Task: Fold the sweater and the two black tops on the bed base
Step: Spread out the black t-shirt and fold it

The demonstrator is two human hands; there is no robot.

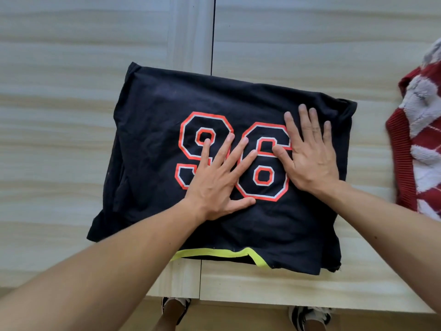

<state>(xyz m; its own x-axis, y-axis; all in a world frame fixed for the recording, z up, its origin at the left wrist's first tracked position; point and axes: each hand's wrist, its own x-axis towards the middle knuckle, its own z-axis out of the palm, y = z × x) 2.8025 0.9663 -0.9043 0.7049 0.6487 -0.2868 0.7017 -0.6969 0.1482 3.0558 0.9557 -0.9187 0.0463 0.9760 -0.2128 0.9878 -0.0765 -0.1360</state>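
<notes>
Black top (152,111): folded rectangle, orange-white "96", yellow-green trim at near edge
Left hand (214,185): flat, fingers spread, pressing it
Right hand (310,158): same

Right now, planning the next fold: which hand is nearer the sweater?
Right. The right hand presses the black top near its right edge, toward the sweater; the left hand lies mid-top, farther away.

Pale bed base (71,68) — tan floor (238,317) below

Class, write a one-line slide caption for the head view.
Left hand and right hand press flat on a folded black top on the bed base; a red-and-white sweater lies to the right.
</notes>
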